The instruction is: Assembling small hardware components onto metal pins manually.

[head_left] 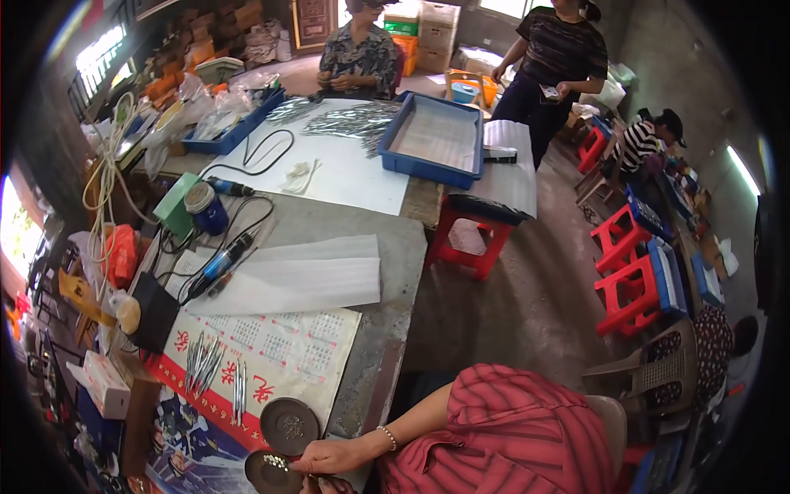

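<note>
My right hand [333, 455], with a beaded bracelet at the wrist, reaches over the edge of a brown round dish [262, 480] holding small pale pieces. Its thumb and fingers are pinched together; whatever lies between them is too small to make out. Just below it, the lower edge of the picture cuts off most of my left hand [327, 486], so its grip is hidden. A second brown dish [271, 412] with tiny bits inside stands beside the first. Slender silver metal pieces lie in a loose bundle [204, 362] and a smaller group [239, 391] on a calendar sheet [317, 350].
White foam sheets [313, 272], blue corded handheld tools [220, 262] and a blue jar [210, 216] sit farther up the table. A blue tray [432, 173] rests near more silver pieces [350, 123]. Red stools [469, 247] and several people occupy the room.
</note>
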`<state>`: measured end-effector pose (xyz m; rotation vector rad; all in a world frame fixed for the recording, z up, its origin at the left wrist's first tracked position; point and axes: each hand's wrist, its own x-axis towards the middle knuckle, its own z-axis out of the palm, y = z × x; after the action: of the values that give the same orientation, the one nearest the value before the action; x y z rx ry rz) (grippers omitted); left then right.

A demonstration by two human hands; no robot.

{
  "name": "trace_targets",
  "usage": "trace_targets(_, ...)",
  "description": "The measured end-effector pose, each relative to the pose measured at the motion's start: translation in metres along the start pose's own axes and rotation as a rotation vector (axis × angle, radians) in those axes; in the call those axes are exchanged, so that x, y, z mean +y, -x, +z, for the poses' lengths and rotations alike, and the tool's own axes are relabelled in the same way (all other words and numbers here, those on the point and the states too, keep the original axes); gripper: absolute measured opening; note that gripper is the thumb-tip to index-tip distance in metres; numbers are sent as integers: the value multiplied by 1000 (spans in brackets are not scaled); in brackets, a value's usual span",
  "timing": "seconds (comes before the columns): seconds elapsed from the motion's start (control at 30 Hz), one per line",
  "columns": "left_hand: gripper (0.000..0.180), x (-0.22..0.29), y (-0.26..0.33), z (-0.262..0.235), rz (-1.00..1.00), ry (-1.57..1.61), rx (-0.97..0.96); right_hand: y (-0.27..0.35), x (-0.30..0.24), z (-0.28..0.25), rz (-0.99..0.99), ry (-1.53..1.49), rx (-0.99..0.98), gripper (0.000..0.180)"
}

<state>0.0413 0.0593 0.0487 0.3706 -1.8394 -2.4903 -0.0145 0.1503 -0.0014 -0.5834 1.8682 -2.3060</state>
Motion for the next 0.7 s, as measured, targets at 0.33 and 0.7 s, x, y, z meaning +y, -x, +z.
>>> trace_targets(0.33,6,-15,-2,-4,9,4,16,5,-14,-14,-75,-8,58,43)
trace_targets(0.7,4,-8,-1,2,-19,-5,43,9,-14,-13,7,66,-15,27)
